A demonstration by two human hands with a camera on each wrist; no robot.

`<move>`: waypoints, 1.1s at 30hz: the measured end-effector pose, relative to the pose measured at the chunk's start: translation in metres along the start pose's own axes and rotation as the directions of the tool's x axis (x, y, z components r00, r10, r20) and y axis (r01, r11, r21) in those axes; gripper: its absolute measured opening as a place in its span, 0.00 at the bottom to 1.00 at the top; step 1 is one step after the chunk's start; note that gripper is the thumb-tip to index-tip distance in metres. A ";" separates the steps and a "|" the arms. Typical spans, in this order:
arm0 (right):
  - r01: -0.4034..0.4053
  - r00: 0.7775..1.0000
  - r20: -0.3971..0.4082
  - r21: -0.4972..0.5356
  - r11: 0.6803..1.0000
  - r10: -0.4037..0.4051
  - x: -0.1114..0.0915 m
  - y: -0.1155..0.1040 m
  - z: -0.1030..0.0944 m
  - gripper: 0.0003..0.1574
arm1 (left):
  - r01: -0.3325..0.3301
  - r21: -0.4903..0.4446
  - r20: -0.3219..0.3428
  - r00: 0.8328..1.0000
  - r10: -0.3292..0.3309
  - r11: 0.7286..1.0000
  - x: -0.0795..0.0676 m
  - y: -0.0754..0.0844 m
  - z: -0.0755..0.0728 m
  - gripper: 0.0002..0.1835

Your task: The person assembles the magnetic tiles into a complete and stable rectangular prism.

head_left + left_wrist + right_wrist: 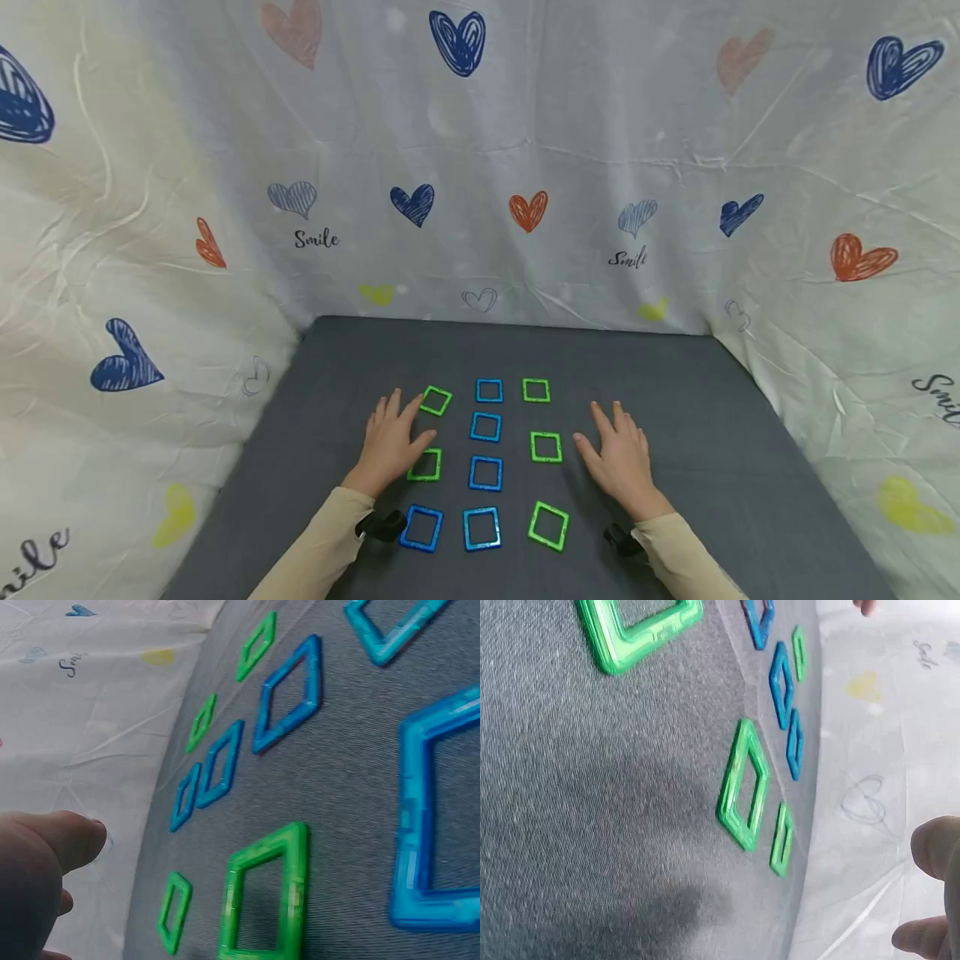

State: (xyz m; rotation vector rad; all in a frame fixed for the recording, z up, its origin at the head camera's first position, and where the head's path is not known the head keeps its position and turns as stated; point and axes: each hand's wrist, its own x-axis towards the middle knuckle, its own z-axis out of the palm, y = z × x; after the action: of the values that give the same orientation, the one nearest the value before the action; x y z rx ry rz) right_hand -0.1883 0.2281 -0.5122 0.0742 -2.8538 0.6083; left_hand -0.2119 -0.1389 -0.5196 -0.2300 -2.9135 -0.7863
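Square frame tiles, several green and several blue, lie flat on the grey cloth in three rough columns. My left hand [392, 443] hovers over the left column, fingers spread and holding nothing. Its fingertips are near a tilted green square [436, 388], and its thumb partly covers another green square [424, 478]. A blue square [422, 528] lies beside the left wrist. The middle column holds blue squares, such as this blue square [486, 427]. To the right of a green square [546, 433], my right hand [619, 457] is spread with nothing in it.
The grey table cloth [675, 375] reaches back to a white curtain [480, 150] printed with hearts. A dark wrist strap [382, 526] shows at the left sleeve, and another strap [622, 540] at the right. More green squares [548, 547] stand in the right column.
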 end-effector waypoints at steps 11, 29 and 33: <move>0.029 0.998 0.057 0.079 0.996 -0.034 0.000 -0.026 0.021 0.41 | 0.020 -0.002 0.038 0.999 -0.020 1.000 -0.008 -0.006 0.012 0.33; 0.095 0.980 0.159 0.164 0.982 -0.122 -0.010 -0.067 0.056 0.36 | 0.009 0.090 0.135 0.991 -0.021 0.996 -0.022 -0.006 0.024 0.32; 0.121 0.972 0.176 0.185 0.975 -0.154 -0.009 -0.075 0.062 0.35 | 0.001 0.091 0.132 0.991 -0.013 0.996 -0.022 -0.005 0.026 0.33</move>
State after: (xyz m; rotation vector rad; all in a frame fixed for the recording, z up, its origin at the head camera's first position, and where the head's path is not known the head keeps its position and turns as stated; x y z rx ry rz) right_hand -0.1848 0.1344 -0.5393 0.3756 -2.9354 0.8611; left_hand -0.1926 -0.1328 -0.5479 -0.2731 -3.0670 -0.6612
